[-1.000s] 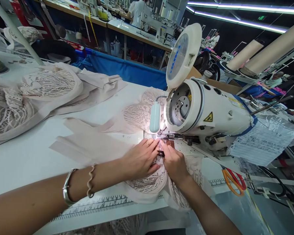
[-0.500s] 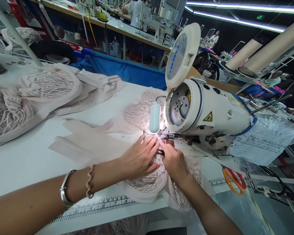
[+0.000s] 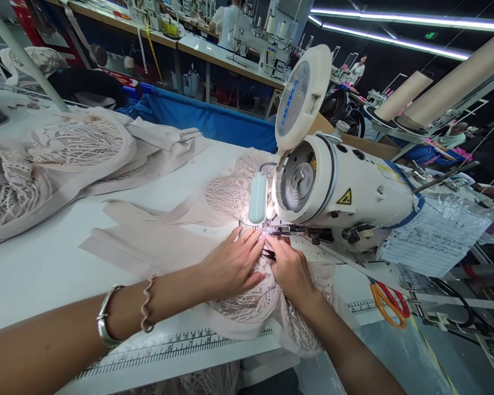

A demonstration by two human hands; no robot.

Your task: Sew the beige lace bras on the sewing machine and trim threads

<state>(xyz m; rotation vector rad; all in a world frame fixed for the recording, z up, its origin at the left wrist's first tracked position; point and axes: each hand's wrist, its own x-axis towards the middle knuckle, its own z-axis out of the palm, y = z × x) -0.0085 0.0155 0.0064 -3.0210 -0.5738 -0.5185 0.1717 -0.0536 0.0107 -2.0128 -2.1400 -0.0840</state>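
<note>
My left hand (image 3: pixel 233 263) lies flat on a beige lace bra piece (image 3: pixel 247 307), its fingers stretched toward the lit needle area of a white sewing machine (image 3: pixel 354 181). Close against it is my right hand (image 3: pixel 292 271), with index finger and thumb closed near the presser foot. A small dark tool (image 3: pixel 268 254) pokes out from under the right hand's fingers; whether it is snips or tweezers I cannot tell. More of the lace piece and pale fabric strips (image 3: pixel 148 241) spread beyond the machine's lamp (image 3: pixel 257 198). My fingertips and the glare hide the stitching point.
A pile of similar lace pieces (image 3: pixel 78 145) lies at left. Orange-handled scissors (image 3: pixel 385 307) rest at right beside a printed ruler (image 3: pixel 181 345) along the front edge. A hinged cover (image 3: pixel 302 99) stands raised on the machine. Behind are a blue cloth bin (image 3: pixel 206 118) and thread cones (image 3: pixel 403 96).
The round mechanism in the machine head has gone from sharp to blurred, as if turning. My hands keep nearly the same pose at the needle; the view has shifted slightly.
</note>
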